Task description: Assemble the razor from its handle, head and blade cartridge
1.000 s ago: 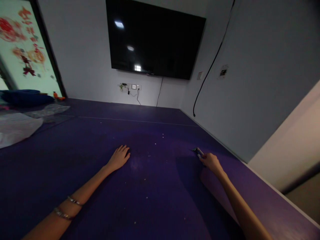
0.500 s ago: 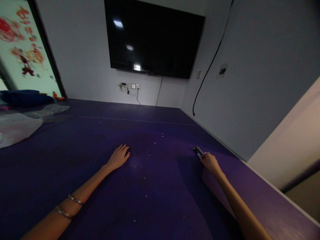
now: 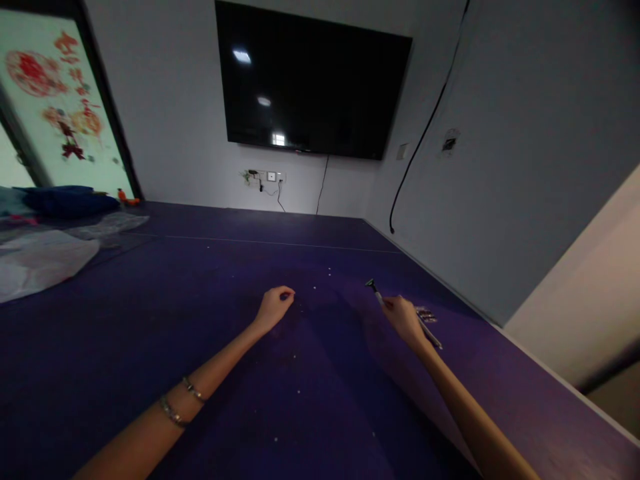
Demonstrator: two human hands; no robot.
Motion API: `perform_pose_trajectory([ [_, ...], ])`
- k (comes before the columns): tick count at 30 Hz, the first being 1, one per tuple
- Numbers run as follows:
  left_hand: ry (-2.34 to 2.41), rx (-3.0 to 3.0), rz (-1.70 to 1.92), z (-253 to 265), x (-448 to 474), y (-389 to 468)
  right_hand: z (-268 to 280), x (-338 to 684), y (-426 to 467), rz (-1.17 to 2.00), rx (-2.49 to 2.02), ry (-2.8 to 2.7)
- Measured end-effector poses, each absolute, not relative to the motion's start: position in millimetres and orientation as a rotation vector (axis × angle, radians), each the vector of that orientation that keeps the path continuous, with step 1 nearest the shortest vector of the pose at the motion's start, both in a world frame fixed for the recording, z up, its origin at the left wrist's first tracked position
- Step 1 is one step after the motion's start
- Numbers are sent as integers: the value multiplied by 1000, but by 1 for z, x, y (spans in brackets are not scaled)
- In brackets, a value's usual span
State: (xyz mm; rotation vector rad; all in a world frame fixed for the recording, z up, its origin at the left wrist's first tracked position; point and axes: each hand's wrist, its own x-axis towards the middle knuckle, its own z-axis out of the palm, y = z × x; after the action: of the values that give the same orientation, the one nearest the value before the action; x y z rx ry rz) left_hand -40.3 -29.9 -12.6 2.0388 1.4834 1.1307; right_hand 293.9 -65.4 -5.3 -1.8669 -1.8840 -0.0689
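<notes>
My right hand point(image 3: 403, 320) is closed around the pale handle of what looks like a razor point(image 3: 371, 284), its dark crosswise head pointing up and left above the purple surface point(image 3: 225, 373). A thin pale stick point(image 3: 431, 335) and a small clear packet with dark bits point(image 3: 427, 314) show just right of that hand, partly hidden by it. My left hand point(image 3: 274, 307) is curled into a pinch, thumb and fingers forming a small ring; whether anything tiny is between the tips cannot be made out. Two bracelets point(image 3: 173, 412) circle the left forearm.
Small white specks point(image 3: 315, 288) dot the purple surface. A crumpled white plastic bag point(image 3: 47, 260) and a dark blue cloth bundle point(image 3: 65, 200) lie at the left, near an orange object point(image 3: 129, 198). A television point(image 3: 315, 80) hangs on the wall; a black cable point(image 3: 425, 127) dangles at right.
My left hand has moved right and gone from fingers spread flat to a pinch. My right hand has shifted slightly left, and the razor's head has come up and left, showing clearly.
</notes>
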Motion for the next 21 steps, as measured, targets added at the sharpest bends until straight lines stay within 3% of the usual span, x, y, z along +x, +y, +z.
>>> perform_pose_trajectory([
  [10, 1196, 1315, 977, -7, 41, -45, 16, 184, -85, -140, -1510, -2033],
  [21, 1118, 1311, 1080, -11, 35, -51, 13, 153, -100, -127, -1496, -2159],
])
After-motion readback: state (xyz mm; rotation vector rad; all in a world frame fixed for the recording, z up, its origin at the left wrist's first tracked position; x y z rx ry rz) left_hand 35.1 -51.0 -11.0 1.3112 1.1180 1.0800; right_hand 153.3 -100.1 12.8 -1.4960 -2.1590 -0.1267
